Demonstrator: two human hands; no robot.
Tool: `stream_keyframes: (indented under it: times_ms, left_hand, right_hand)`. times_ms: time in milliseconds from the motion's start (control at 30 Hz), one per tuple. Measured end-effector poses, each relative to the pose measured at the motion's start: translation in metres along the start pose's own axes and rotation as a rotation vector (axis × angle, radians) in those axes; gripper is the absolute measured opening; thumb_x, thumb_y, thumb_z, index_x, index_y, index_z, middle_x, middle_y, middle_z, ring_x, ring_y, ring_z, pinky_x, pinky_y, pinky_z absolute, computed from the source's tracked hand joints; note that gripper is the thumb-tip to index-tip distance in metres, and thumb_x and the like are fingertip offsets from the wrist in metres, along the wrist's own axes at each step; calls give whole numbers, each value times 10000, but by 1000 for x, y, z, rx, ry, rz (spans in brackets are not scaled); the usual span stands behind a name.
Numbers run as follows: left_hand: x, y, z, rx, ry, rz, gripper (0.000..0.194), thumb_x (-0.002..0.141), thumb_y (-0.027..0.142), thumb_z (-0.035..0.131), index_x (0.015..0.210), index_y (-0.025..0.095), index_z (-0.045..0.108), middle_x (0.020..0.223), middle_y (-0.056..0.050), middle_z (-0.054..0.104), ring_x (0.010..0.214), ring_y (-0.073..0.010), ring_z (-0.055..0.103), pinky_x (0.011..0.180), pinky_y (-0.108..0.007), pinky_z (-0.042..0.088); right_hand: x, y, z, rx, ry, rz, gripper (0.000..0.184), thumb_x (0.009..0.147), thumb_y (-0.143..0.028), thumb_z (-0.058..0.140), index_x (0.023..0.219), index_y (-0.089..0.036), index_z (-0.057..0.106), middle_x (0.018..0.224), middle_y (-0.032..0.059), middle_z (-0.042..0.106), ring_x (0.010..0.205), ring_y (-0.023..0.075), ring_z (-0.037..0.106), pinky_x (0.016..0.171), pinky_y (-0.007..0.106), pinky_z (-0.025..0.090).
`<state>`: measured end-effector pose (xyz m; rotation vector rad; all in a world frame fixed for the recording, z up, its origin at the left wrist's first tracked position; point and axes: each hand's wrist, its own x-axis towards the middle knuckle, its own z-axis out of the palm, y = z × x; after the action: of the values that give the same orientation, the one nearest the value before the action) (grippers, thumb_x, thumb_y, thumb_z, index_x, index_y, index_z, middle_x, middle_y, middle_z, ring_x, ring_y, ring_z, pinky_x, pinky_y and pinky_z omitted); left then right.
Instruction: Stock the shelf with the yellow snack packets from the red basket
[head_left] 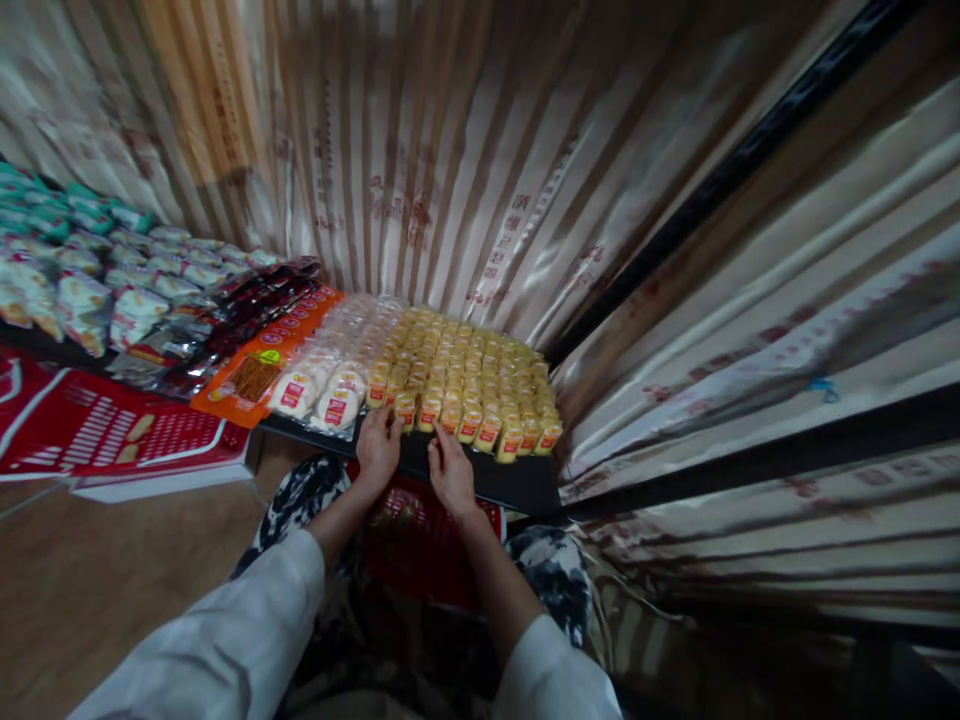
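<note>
Small yellow wrapped snack cakes (pixel 489 425) stand in tight rows on a dark shelf (pixel 517 482). My left hand (pixel 377 448) is at the front of these rows, its fingertips at the left side of a front snack cake (pixel 406 408). A little to the right, my right hand (pixel 451 470) reaches to the front row, fingertips by another snack cake (pixel 430 412). Thumb and fingers look apart on both hands, and neither visibly grips a packet. Just left of the cakes lie clear packs of round white crackers (pixel 339 402).
Further left are orange snack packets (pixel 251 370), dark shiny packets (pixel 225 320), white packets (pixel 139 312) and green packets (pixel 86 205). A red-printed box (pixel 150 425) sits below the shelf. Pleated plastic sheeting (pixel 450 160) hangs behind, with a black bar (pixel 675 215) slanting across the right.
</note>
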<state>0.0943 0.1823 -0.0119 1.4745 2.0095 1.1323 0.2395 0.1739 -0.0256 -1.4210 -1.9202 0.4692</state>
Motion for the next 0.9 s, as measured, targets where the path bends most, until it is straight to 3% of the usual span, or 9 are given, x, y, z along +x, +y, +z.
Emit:
stream_keyframes:
  times_ms: [233, 567, 733, 900]
  left_hand:
    - [3, 3, 13, -62, 14, -17, 320, 873, 264, 463, 1171, 161, 511, 1082, -75, 598, 853, -165, 584, 818, -266, 453]
    - [4, 0, 20, -71, 79, -5, 285, 870, 272, 469, 1137, 174, 496, 1105, -84, 549, 798, -148, 580, 776, -257, 462]
    - [4, -1, 22, -126, 90, -27, 246, 865, 262, 473, 1090, 164, 480, 1046, -72, 550, 700, -120, 574, 711, -239, 463]
    - [4, -1, 23, -95, 93, -13, 176, 866, 248, 466, 1024, 177, 496, 1020, -62, 555, 716, -123, 573, 711, -233, 453]
  right_hand:
    - [-3, 6, 6, 52, 50, 36, 463, 849, -230, 361, 1295, -168, 470, 904, 83, 612, 731, 151, 568, 660, 245, 499]
    - [-4, 4, 8, 45, 73, 42, 466, 813, -199, 376, 1257, -143, 505, 888, 78, 605, 694, 132, 562, 626, 215, 502]
    - [-6, 5, 7, 16, 31, -11, 529, 803, -192, 398, 1330, -196, 440, 912, 56, 602, 713, 127, 560, 662, 213, 503]
    - [-6, 5, 7, -85, 19, -83, 544, 805, -168, 391, 1344, -233, 431, 976, 60, 595, 866, 158, 570, 817, 254, 479]
